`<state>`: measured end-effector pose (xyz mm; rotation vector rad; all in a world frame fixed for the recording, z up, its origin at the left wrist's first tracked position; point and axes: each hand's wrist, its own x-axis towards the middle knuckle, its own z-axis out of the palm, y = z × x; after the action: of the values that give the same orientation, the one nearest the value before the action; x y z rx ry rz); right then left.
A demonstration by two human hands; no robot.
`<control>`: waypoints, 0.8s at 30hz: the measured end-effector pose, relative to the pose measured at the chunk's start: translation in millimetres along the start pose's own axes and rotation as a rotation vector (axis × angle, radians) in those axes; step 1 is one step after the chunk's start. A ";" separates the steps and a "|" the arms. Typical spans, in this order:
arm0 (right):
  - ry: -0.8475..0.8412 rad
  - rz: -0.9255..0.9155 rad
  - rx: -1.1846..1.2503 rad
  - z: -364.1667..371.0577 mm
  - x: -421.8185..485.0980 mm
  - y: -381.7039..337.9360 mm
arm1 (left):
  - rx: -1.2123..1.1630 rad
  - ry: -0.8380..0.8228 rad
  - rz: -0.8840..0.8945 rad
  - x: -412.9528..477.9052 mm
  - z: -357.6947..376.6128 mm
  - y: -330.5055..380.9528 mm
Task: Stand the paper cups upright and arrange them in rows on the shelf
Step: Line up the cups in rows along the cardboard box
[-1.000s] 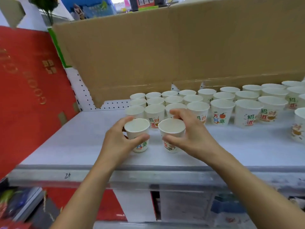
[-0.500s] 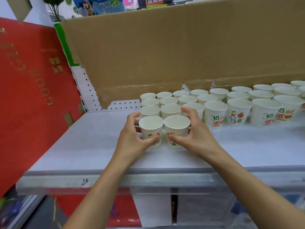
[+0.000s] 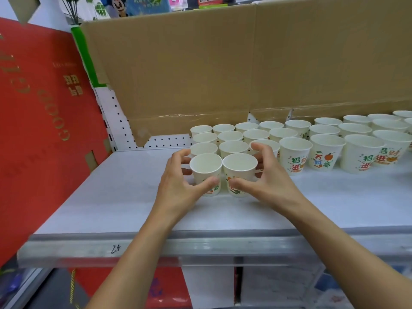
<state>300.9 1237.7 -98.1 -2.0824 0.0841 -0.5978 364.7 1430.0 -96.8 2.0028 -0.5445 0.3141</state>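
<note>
Two upright white paper cups stand side by side at the front of the group on the grey shelf (image 3: 116,204). My left hand (image 3: 178,186) grips the left cup (image 3: 205,166), thumb in front and fingers behind. My right hand (image 3: 269,181) grips the right cup (image 3: 239,166) the same way. Their rims touch each other and the row behind. Several more upright printed cups (image 3: 294,152) stand in rows behind and to the right.
A large cardboard sheet (image 3: 223,68) leans against the pegboard back wall behind the cups. A red gift box (image 3: 40,121) walls off the shelf's left end. The shelf's front lip (image 3: 200,246) runs below my forearms, with goods on the level underneath.
Both hands slid their cups back across the shelf until they met the rows behind. The two cups also came together, rim to rim.
</note>
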 end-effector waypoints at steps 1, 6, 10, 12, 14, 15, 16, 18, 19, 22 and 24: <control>0.018 -0.010 -0.001 -1.2 -1.9 -0.9 | -0.023 -0.001 0.020 -0.3 -2.3 -0.2; 0.042 -0.137 -0.137 -6.3 -7.0 -3.2 | 0.083 -0.008 0.237 0.1 -13.2 -1.7; -0.004 -0.135 -0.124 -12.3 -6.2 -4.1 | 0.165 -0.038 0.275 2.2 -16.5 0.5; -0.026 -0.125 -0.120 -14.9 -5.3 -5.0 | 0.175 -0.063 0.251 2.0 -18.1 4.4; -0.045 -0.121 -0.123 -17.5 -4.4 -6.0 | 0.185 -0.087 0.230 2.1 -20.1 7.5; -0.050 -0.123 -0.128 -19.1 -3.8 -6.2 | 0.188 -0.102 0.220 2.2 -21.2 8.8; -0.053 -0.124 -0.134 -20.8 -3.3 -6.1 | 0.191 -0.114 0.209 2.4 -22.2 10.0; -0.055 -0.126 -0.139 -24.5 -2.2 -5.6 | 0.199 -0.127 0.187 3.4 -23.4 11.1; -0.057 -0.127 -0.138 -26.1 -1.7 -5.1 | 0.201 -0.129 0.180 3.9 -23.5 11.1; -0.067 -0.123 -0.131 -28.3 -0.5 -3.7 | 0.201 -0.131 0.171 4.4 -21.8 11.5; -0.069 -0.124 -0.134 -28.2 0.7 -3.0 | 0.198 -0.131 0.172 4.1 -20.7 11.8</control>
<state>288.4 1217.2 -82.9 -2.2489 -0.0460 -0.6091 362.5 1442.4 -76.2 2.1825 -0.7980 0.3551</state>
